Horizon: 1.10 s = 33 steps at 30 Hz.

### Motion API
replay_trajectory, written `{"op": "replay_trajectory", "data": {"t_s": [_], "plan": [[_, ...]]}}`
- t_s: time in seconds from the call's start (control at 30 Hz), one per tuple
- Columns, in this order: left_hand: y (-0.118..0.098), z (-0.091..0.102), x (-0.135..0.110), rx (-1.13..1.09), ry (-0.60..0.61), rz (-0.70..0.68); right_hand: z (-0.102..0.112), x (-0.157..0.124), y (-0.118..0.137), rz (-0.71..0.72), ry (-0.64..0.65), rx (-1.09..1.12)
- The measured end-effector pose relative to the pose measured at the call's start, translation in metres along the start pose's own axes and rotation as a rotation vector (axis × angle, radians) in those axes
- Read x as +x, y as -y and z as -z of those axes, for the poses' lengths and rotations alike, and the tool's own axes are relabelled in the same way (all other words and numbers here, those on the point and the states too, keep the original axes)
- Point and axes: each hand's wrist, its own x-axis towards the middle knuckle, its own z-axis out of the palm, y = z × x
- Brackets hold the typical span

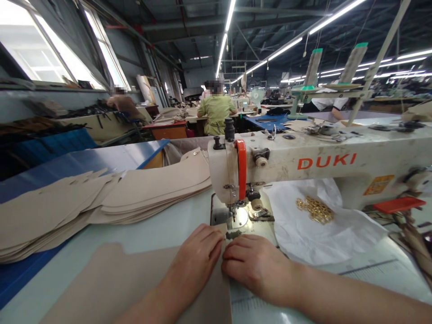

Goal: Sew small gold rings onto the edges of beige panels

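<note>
Beige panel (135,283) lay flat beneath the left hand (194,263) and right hand (256,265), fingers (232,256) together, pressing without clamping, just short of the DUKI sewing machine's needle (232,215) at twelve o'clock. Stacked beige panels (67,211) lay at ten o'clock, brass eyelets (315,209) at one.

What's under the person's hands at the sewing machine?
The left hand rests on a flat beige cut panel, material unclear. The right hand lies at the panel's edge, in front of the sewing machine. The hands hide whatever is directly beneath them.
</note>
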Motion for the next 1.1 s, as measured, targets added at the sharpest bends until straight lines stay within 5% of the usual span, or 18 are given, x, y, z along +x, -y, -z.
{"op": "replay_trajectory", "data": {"t_s": [1.1], "plan": [[-0.0017,0.002,0.0008,-0.031,-0.005,0.033,-0.0018,0.0,0.0014,-0.11,0.024,-0.012]]}}
